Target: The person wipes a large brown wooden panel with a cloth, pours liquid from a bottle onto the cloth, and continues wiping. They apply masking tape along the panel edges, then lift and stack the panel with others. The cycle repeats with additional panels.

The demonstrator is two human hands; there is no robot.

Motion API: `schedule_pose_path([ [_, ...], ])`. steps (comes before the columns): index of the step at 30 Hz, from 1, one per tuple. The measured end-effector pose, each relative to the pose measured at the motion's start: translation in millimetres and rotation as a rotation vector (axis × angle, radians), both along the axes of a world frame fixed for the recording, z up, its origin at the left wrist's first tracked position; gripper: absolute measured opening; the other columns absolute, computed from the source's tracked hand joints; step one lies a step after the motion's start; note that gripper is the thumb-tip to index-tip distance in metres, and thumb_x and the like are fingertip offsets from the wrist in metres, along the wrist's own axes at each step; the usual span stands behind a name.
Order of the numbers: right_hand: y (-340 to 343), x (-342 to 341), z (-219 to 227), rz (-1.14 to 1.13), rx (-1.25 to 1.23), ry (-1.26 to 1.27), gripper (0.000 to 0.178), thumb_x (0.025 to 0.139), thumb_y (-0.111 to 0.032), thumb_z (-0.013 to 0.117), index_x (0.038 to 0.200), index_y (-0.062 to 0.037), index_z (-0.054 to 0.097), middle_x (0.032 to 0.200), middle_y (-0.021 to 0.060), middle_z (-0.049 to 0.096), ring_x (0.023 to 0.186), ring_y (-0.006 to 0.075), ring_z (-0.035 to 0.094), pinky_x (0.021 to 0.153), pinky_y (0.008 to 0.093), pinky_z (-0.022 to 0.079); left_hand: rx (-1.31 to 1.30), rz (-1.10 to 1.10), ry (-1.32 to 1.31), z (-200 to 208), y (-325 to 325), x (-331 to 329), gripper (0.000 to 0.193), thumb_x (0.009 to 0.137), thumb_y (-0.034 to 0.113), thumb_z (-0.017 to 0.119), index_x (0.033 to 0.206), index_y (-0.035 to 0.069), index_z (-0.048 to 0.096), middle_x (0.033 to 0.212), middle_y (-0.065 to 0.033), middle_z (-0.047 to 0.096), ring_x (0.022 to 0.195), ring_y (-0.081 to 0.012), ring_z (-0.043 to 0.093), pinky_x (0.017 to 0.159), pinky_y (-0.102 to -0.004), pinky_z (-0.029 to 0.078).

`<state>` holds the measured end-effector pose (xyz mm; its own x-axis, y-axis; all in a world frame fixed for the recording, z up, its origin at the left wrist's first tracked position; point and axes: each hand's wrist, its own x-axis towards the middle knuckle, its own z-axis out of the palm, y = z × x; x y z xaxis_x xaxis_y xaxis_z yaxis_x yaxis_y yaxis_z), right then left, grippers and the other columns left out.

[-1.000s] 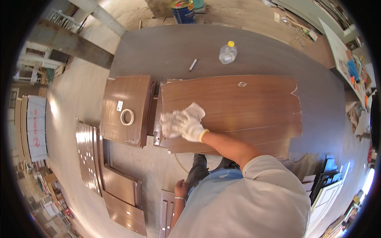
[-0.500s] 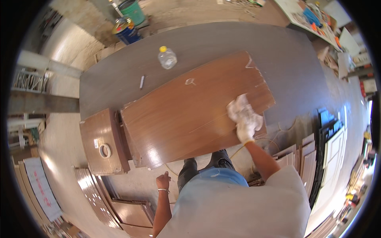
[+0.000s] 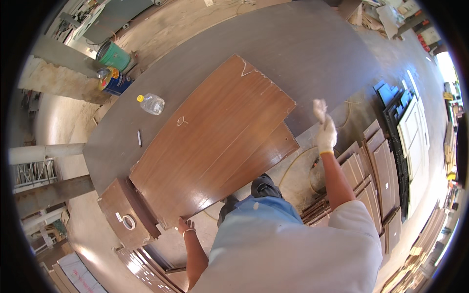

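A large brown wood-grain panel [image 3: 215, 132] with chalk marks lies at an angle on the dark work table, on top of another brown board [image 3: 277, 144]. My right hand [image 3: 326, 136], in a white glove, is raised off the panel's right side, closed on a crumpled white cloth [image 3: 320, 110]. My bare left hand [image 3: 185, 226], wearing a bracelet, is at the panel's near left corner with its fingers apart. Whether it presses on the edge is hard to see.
A clear bottle with yellow cap [image 3: 152, 104] and a marker [image 3: 139, 138] rest on the grey table [image 3: 312, 44]. At left, a tape roll [image 3: 128, 222] sits on a brown board stack [image 3: 113, 205]. Door panels [image 3: 383, 171] lean at right. A hose [image 3: 293, 163] crosses the floor.
My right hand has lifted the cloth off the panel and moved out to the right. My left hand has come up to the panel's near left corner. The view has turned.
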<state>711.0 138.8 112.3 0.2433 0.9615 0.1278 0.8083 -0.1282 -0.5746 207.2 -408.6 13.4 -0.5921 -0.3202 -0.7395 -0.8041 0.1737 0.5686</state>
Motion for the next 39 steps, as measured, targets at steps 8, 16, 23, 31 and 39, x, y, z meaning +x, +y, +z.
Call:
schedule_pose_path([
  [8, 94.2, -40.7, -21.6, 0.150, -0.237, -0.301, 0.063, 0.093, -0.029, 0.070, 0.154, -0.0165, 0.054, 0.156, 0.0160, 0.055, 0.143, 0.0364, 0.051, 0.121, 0.0468, 0.038, -0.214, -0.159, 0.041, 14.8, -32.9, -24.9, 0.047, 0.096, 0.037, 0.076, 0.129, 0.007, 0.063, 0.093, -0.0031, 0.064, 0.086, -0.0215, 0.061, 0.079, -0.0519, 0.054],
  [16, 143.3, -91.6, -75.3, 0.462, -0.390, 0.229, 0.043, 0.098, -0.025, 0.060, 0.136, -0.0060, 0.068, 0.120, 0.0157, 0.077, 0.116, 0.0309, 0.071, 0.102, 0.0375, 0.052, -0.282, -0.158, -0.010, 32.5, -43.5, -33.9, 0.050, 0.100, 0.048, 0.070, 0.120, 0.001, 0.063, 0.094, -0.0073, 0.066, 0.080, -0.0225, 0.066, 0.064, -0.0396, 0.060],
  [23, 160.7, -96.9, -95.0, 0.474, -0.430, 0.064, 0.039, 0.102, -0.034, 0.058, 0.129, -0.0078, 0.071, 0.112, 0.0174, 0.077, 0.110, 0.0331, 0.072, 0.098, 0.0399, 0.053, -0.296, -0.281, 0.034, 40.9, -43.5, -10.1, 0.056, 0.101, 0.053, 0.068, 0.120, 0.002, 0.061, 0.095, -0.0102, 0.068, 0.069, -0.0219, 0.066, 0.051, -0.0346, 0.058],
  [31, 196.2, -56.4, -43.2, 0.559, -0.440, 0.059, 0.039, 0.098, -0.020, 0.065, 0.131, 0.0006, 0.072, 0.111, 0.0164, 0.079, 0.106, 0.0230, 0.072, 0.098, 0.0340, 0.052, -0.327, -0.353, 0.031, 116.7, -87.0, 106.6, 0.042, 0.098, 0.036, 0.075, 0.097, -0.005, 0.067, 0.073, -0.0100, 0.067, 0.048, -0.0146, 0.057, 0.043, -0.0296, 0.052],
  [39, 215.4, -115.5, 207.6, 0.821, -0.653, 0.150, 0.044, 0.102, -0.019, 0.051, 0.138, 0.0026, 0.066, 0.126, 0.0076, 0.071, 0.090, 0.0134, 0.067, 0.082, 0.0283, 0.056, -0.358, -0.227, 0.334, 312.6, -79.3, 155.5, 0.033, 0.104, 0.019, 0.064, 0.133, 0.008, 0.074, 0.068, 0.0086, 0.055, 0.056, -0.0025, 0.044, 0.049, -0.0225, 0.038],
])
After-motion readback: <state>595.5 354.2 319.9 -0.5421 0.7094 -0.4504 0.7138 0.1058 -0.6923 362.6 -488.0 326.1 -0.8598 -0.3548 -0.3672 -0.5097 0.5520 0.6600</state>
